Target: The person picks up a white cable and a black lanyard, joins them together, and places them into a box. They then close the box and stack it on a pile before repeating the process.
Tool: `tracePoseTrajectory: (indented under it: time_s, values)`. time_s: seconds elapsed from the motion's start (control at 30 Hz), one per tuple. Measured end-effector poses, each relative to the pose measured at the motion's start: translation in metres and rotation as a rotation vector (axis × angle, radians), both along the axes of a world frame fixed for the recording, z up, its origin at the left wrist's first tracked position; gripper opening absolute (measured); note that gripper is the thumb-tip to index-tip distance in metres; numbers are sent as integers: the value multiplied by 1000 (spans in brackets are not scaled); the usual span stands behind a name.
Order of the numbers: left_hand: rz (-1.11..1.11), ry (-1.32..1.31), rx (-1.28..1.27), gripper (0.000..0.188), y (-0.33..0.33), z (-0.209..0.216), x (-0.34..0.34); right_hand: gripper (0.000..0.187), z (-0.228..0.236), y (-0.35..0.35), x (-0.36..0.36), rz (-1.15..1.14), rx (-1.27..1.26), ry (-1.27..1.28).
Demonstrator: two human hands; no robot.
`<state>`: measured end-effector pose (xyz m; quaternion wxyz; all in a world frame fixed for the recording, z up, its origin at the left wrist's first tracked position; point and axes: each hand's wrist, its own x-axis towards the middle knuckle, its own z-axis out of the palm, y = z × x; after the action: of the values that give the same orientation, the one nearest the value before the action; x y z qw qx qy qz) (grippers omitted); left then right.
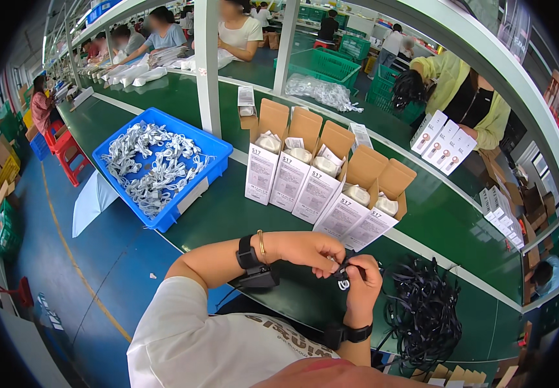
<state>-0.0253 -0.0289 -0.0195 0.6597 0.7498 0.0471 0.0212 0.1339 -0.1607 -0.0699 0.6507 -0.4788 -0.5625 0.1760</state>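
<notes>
My left hand (312, 249) and my right hand (362, 279) meet just above the green table (241, 213), both pinching one small black strap piece (343, 277). A black band sits on each wrist. To the right of my hands lies a tangled heap of black straps (425, 310). Just beyond my hands stands a row of several open white cartons (321, 178), brown flaps up, each with a white wrapped item inside.
A blue tray (198, 187) of white bagged cords sits at the left. White closed boxes (444, 142) stand at the right beside a person in a yellow top. White posts (207, 64) rise from the table. Other people work behind it, by green crates (331, 64).
</notes>
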Motion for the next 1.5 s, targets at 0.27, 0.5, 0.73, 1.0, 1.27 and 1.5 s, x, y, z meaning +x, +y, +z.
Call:
tracePoseTrajectory:
  time_s: [0.27, 0.5, 0.73, 1.0, 1.27, 1.5]
  values:
    - [389, -394, -310, 12, -17, -16, 17, 30, 21, 12, -50, 53, 49, 468]
    - [634, -739, 802, 37, -16, -7, 11, 31, 60, 25, -14, -208, 64, -451]
    - [633, -622, 641, 52, -21, -23, 8, 28, 127, 59, 46, -489, -1, -1156]
    - [640, -723, 762, 60, -29, -28, 11, 30, 132, 9, 25, -222, -116, -1315]
    - [618, -898, 865, 72, -37, -25, 44, 30, 112, -27, 16, -81, -39, -1358]
    - [415, -867, 750, 79, -48, 5, 39, 24, 134, -56, 30, -40, -291, -1273]
